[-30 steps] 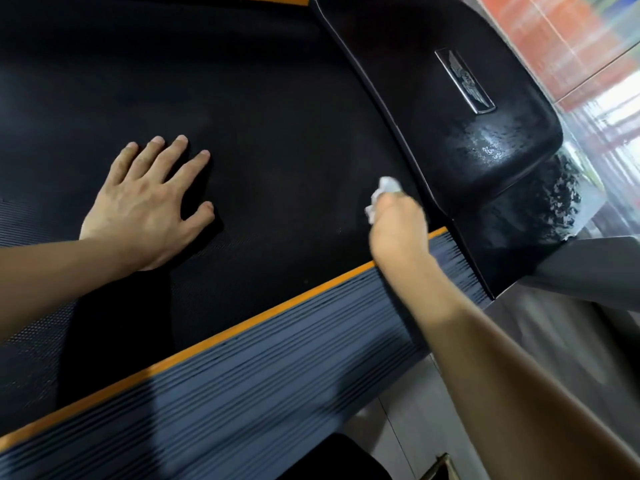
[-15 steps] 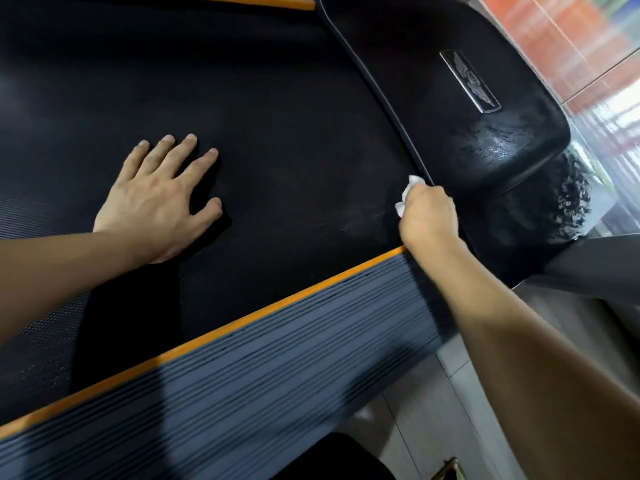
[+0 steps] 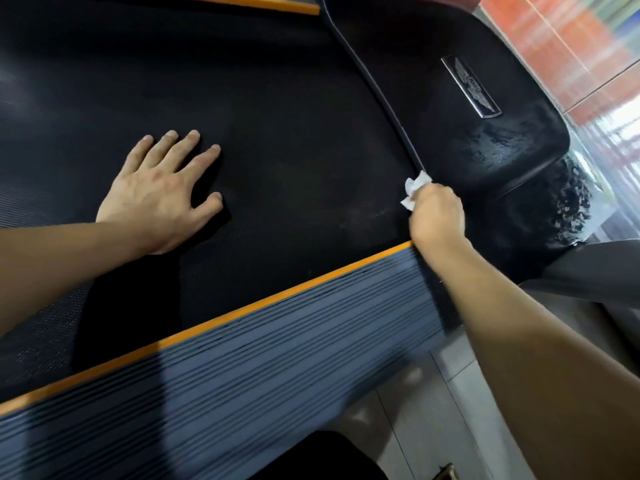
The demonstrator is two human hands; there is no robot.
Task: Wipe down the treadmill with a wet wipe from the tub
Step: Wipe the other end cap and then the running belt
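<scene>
The treadmill's black belt (image 3: 284, 140) fills most of the view. My left hand (image 3: 159, 195) lies flat on the belt, fingers spread and straight. My right hand (image 3: 437, 216) grips a crumpled white wet wipe (image 3: 414, 188) and presses it where the belt meets the raised edge of the black motor cover (image 3: 478, 98). Only a small part of the wipe shows past my fingers. Wet streaks shine on the cover's right end. The tub is not in view.
A grey ribbed side rail (image 3: 242, 375) with an orange stripe (image 3: 242, 315) runs along the belt's near side. A silver winged badge (image 3: 471, 88) sits on the motor cover. Tiled floor (image 3: 433, 410) lies below the rail, and a glass wall (image 3: 571, 46) is at the top right.
My right hand has moved the wipe from the belt near the orange stripe to the motor cover's edge. My left hand stays flat on the belt.
</scene>
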